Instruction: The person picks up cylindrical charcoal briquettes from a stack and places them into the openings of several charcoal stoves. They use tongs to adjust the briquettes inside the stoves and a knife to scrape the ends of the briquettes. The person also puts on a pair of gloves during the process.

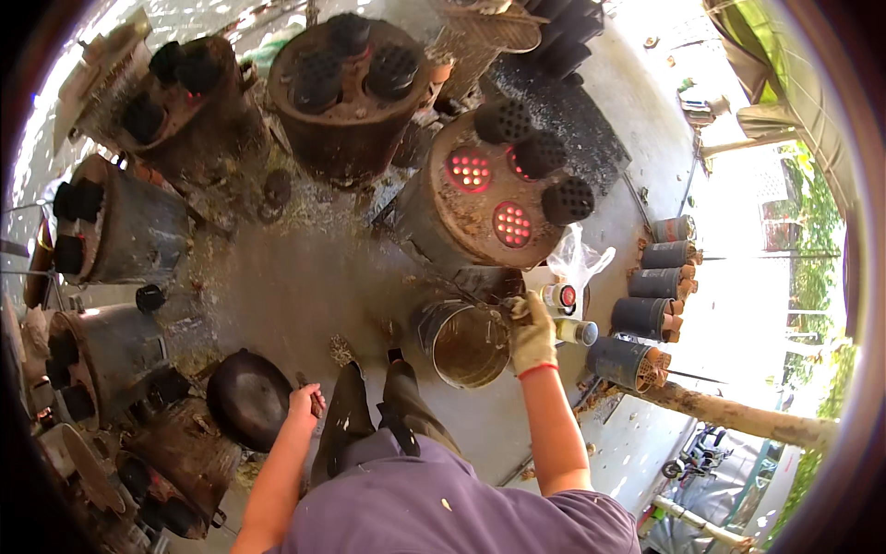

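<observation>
One bucket on floor in front of feet, right of them; one black pan left of legs. Near stove: three black coal cylinders on top, two glowing holes in full view, third partly covered. Five small dark stoves in row at right. Two cans beside right hand: gloved, fingers curled at bucket rim, exact grip unclear. Left hand bare, fingers closed round brown handle, beside pan.

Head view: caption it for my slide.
Left hand gripping a handle beside a dark pan, gloved right hand by a bucket, briquettes glowing in a stove.
</observation>
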The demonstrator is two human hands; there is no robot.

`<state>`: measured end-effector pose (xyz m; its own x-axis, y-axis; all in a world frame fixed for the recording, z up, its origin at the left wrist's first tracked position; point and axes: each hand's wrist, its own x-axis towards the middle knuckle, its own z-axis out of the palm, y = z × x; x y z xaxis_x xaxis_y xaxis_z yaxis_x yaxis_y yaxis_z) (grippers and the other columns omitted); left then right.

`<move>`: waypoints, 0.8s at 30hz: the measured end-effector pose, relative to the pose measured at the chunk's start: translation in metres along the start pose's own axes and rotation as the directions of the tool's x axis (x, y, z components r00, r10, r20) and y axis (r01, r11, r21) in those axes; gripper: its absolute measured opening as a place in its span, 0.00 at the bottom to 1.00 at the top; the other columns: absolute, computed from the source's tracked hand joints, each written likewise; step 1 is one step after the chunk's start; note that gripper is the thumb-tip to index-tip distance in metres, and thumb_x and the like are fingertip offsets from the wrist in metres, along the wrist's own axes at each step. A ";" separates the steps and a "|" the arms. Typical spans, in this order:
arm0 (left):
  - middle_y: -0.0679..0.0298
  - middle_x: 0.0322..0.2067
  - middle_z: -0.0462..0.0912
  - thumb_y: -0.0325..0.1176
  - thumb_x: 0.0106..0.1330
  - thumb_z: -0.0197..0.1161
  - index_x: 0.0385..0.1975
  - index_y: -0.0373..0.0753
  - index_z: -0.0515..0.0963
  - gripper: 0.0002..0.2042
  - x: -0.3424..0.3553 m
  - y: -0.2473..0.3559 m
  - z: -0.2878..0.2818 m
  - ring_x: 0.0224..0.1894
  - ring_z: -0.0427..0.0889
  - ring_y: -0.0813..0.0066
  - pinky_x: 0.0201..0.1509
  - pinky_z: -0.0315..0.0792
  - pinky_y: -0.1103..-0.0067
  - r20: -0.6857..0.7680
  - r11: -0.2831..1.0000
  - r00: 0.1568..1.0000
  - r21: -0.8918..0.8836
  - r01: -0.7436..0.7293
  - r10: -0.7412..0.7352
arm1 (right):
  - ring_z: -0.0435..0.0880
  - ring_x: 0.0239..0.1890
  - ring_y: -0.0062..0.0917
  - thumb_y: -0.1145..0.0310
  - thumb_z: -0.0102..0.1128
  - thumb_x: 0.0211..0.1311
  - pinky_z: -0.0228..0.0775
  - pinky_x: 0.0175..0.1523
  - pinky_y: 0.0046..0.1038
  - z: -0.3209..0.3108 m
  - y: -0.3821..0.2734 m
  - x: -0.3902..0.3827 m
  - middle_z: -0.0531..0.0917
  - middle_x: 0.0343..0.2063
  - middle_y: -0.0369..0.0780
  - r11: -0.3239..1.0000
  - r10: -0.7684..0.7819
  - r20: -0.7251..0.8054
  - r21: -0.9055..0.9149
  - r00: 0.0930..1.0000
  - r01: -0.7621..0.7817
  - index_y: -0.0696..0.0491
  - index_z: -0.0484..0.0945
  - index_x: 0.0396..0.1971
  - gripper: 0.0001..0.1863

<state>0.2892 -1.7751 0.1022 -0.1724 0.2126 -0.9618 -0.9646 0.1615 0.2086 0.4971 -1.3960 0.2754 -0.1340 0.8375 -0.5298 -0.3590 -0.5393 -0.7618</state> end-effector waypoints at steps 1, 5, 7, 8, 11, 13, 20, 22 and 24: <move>0.66 0.14 0.68 0.27 0.51 0.58 0.21 0.39 0.69 0.04 -0.007 0.010 -0.001 0.14 0.69 0.73 0.15 0.65 0.77 0.009 0.999 1.000 0.012 -0.029 0.029 | 0.73 0.30 0.27 0.67 0.51 0.56 0.65 0.42 0.30 0.021 -0.029 -0.027 0.75 0.21 0.38 0.992 0.020 -0.030 0.126 0.999 -0.016 0.55 0.71 0.20 0.09; 0.66 0.13 0.68 0.28 0.50 0.59 0.18 0.39 0.69 0.05 -0.028 0.043 -0.012 0.14 0.69 0.72 0.15 0.65 0.76 0.031 0.992 0.992 0.048 -0.121 0.119 | 0.70 0.43 0.30 0.68 0.52 0.50 0.61 0.51 0.34 0.038 -0.105 -0.100 0.72 0.40 0.41 0.983 -0.184 0.396 0.087 0.900 0.163 0.58 0.69 0.41 0.17; 0.65 0.12 0.69 0.30 0.51 0.58 0.17 0.40 0.68 0.06 -0.036 0.057 -0.020 0.13 0.69 0.72 0.16 0.65 0.76 0.077 0.985 0.988 0.094 -0.143 0.136 | 0.68 0.47 0.29 0.69 0.53 0.47 0.57 0.55 0.32 0.074 -0.133 -0.143 0.70 0.44 0.40 0.888 -0.396 0.376 -0.075 0.838 0.453 0.58 0.67 0.47 0.23; 0.65 0.12 0.68 0.30 0.51 0.57 0.16 0.41 0.68 0.06 -0.040 0.064 -0.024 0.13 0.69 0.72 0.16 0.65 0.76 0.107 0.977 0.984 0.141 -0.160 0.145 | 0.71 0.42 0.25 0.71 0.53 0.48 0.64 0.47 0.27 0.087 -0.139 -0.156 0.72 0.41 0.41 0.817 -0.513 0.327 -0.099 0.794 0.569 0.58 0.67 0.48 0.23; 0.65 0.11 0.68 0.30 0.51 0.56 0.15 0.41 0.67 0.08 -0.040 0.079 -0.034 0.14 0.69 0.72 0.16 0.65 0.76 0.127 0.979 0.977 0.091 -0.184 0.172 | 0.72 0.30 0.20 0.70 0.53 0.56 0.66 0.36 0.20 0.061 -0.184 -0.137 0.73 0.33 0.39 0.858 -0.512 0.433 0.232 0.742 0.458 0.59 0.68 0.46 0.18; 0.65 0.11 0.68 0.30 0.52 0.56 0.14 0.41 0.66 0.08 -0.049 0.085 -0.034 0.14 0.69 0.71 0.17 0.64 0.76 0.090 0.983 0.982 0.063 -0.171 0.165 | 0.71 0.28 0.16 0.67 0.51 0.58 0.64 0.32 0.15 0.089 -0.208 -0.182 0.72 0.29 0.36 0.343 -0.891 0.210 -0.271 0.403 0.899 0.61 0.68 0.44 0.17; 0.61 0.08 0.67 0.32 0.54 0.53 0.09 0.40 0.65 0.13 -0.051 0.088 -0.059 0.10 0.66 0.69 0.15 0.63 0.75 -0.003 0.988 0.990 -0.058 -0.141 0.141 | 0.73 0.36 0.22 0.51 0.60 0.47 0.64 0.39 0.20 0.068 -0.273 -0.164 0.73 0.33 0.36 0.411 -0.899 0.199 0.069 0.391 0.909 0.57 0.67 0.47 0.31; 0.61 0.08 0.68 0.32 0.54 0.53 0.09 0.40 0.65 0.13 -0.055 0.086 -0.062 0.10 0.66 0.68 0.14 0.63 0.75 -0.023 0.984 0.986 -0.060 -0.168 0.167 | 0.73 0.38 0.24 0.46 0.63 0.41 0.65 0.39 0.22 0.064 -0.276 -0.146 0.73 0.33 0.36 0.395 -0.907 0.171 0.030 0.384 0.918 0.56 0.67 0.48 0.37; 0.61 0.08 0.67 0.31 0.54 0.53 0.09 0.40 0.65 0.13 -0.059 0.085 -0.060 0.10 0.66 0.68 0.15 0.63 0.75 -0.046 0.980 0.980 -0.046 -0.195 0.192 | 0.73 0.38 0.23 0.42 0.64 0.36 0.64 0.40 0.22 0.060 -0.276 -0.120 0.73 0.35 0.36 0.353 -0.915 0.205 -0.009 0.347 0.936 0.57 0.65 0.50 0.43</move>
<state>0.2052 -1.8312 0.1659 -0.3638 0.1951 -0.9108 -0.9207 0.0729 0.3834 0.5564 -1.3420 0.5717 0.0922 0.8023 0.5897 -0.2433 0.5924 -0.7680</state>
